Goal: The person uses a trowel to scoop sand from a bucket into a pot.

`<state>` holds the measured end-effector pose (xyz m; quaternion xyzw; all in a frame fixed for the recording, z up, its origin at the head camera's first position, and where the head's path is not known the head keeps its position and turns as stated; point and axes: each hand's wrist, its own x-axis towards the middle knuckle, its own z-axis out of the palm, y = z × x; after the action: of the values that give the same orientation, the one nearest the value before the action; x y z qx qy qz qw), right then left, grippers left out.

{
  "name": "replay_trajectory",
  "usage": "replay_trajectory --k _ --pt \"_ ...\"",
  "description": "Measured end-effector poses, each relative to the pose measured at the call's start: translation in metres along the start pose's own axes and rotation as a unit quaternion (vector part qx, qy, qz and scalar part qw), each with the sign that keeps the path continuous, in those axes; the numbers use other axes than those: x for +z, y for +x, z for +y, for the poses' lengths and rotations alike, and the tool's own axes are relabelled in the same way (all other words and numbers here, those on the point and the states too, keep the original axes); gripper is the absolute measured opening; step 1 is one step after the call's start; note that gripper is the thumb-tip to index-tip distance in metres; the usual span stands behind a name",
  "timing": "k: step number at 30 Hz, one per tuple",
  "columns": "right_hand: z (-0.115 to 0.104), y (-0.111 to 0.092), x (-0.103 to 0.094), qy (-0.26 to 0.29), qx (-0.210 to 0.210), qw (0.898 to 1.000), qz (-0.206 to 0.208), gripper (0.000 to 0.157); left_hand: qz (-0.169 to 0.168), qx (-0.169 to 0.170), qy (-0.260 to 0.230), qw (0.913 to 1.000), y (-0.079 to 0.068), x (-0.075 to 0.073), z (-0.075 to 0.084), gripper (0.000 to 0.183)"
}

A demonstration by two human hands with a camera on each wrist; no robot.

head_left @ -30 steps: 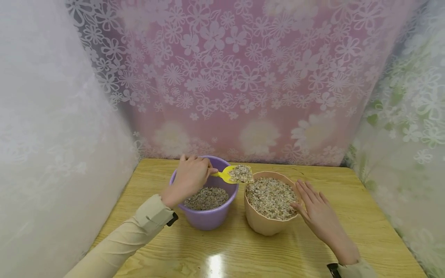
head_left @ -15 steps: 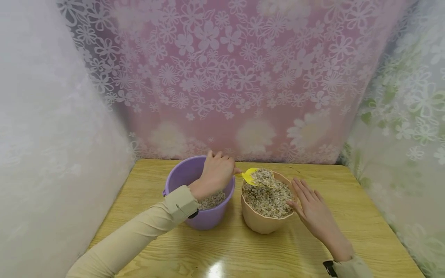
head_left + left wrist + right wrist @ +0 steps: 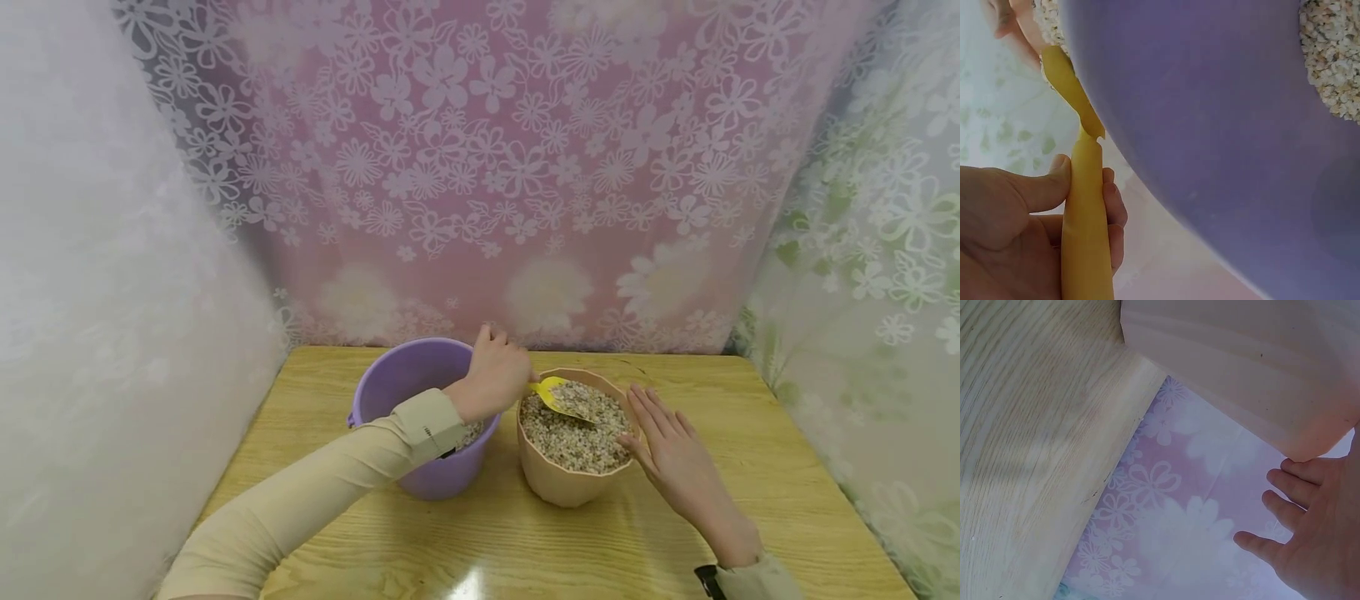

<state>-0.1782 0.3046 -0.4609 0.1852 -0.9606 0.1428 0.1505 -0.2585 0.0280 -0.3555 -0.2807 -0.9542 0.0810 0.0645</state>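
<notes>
My left hand (image 3: 498, 375) grips the handle of a yellow scoop (image 3: 1088, 219), thumb on one side and fingers on the other. In the head view the scoop's blade, loaded with pale gravel, is tilted down close over the gravel (image 3: 577, 450) that fills the peach pot (image 3: 558, 483). My right hand (image 3: 675, 458) lies with straight fingers against the pot's right rim. The right wrist view shows its fingertips (image 3: 1250, 540) spread beside the pot's wall. A purple bucket (image 3: 438, 479) stands left of the pot, with gravel in its bottom, partly hidden by my left forearm.
Both containers stand toward the back of a wooden table (image 3: 480, 542). A pink flowered curtain (image 3: 450, 167) hangs just behind the table, with a white sheet (image 3: 135, 333) at the left and a flowered one (image 3: 862, 317) at the right.
My left hand has carried the loaded scoop rightward from above the bucket to over the peach pot, then lowered and tilted its blade. The right hand stays at the pot's rim.
</notes>
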Motion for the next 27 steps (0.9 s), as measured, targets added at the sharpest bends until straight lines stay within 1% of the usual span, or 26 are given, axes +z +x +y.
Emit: replay_trajectory --k 1,3,4,6,8,12,15,19,22,27 --pt "0.0 0.0 0.0 0.001 0.0 1.0 0.0 0.071 -0.023 -0.017 0.002 0.9996 0.003 -0.002 0.003 0.036" --pt "0.0 0.0 0.0 0.005 0.0 1.0 -0.001 0.071 -0.041 -0.031 0.014 0.9986 0.008 -0.004 0.008 0.045" --pt "-0.001 0.0 0.0 0.008 0.0 1.0 -0.002 0.071 -0.045 -0.033 0.022 0.9982 0.01 -0.005 0.011 0.045" --pt "-0.001 0.0 0.0 0.009 -0.001 1.0 -0.002 0.071 -0.041 -0.027 0.035 0.9982 0.012 -0.008 0.014 0.042" --pt "-0.001 0.0 0.001 0.011 -0.001 1.0 -0.002 0.07 -0.035 -0.013 0.049 0.9981 0.014 -0.011 0.016 0.037" --pt "0.0 0.0 0.002 0.015 0.003 1.0 0.002 0.07 -0.023 0.011 0.06 0.9979 0.015 -0.015 0.017 0.033" --pt "0.0 0.0 0.002 0.015 0.003 1.0 0.002 0.07 -0.023 0.008 0.06 0.9979 0.014 -0.015 0.017 0.036" --pt "0.001 -0.001 0.002 0.014 0.004 1.0 -0.003 0.07 -0.025 -0.001 0.06 0.9979 0.013 -0.016 0.015 0.044" --pt "0.001 -0.001 0.002 0.015 0.005 1.0 -0.005 0.07 -0.019 0.006 0.069 0.9974 0.012 -0.018 0.016 0.05" --pt "0.002 -0.001 0.002 0.018 0.004 1.0 -0.004 0.07 -0.01 0.018 0.103 0.9945 0.01 -0.025 0.017 0.054"
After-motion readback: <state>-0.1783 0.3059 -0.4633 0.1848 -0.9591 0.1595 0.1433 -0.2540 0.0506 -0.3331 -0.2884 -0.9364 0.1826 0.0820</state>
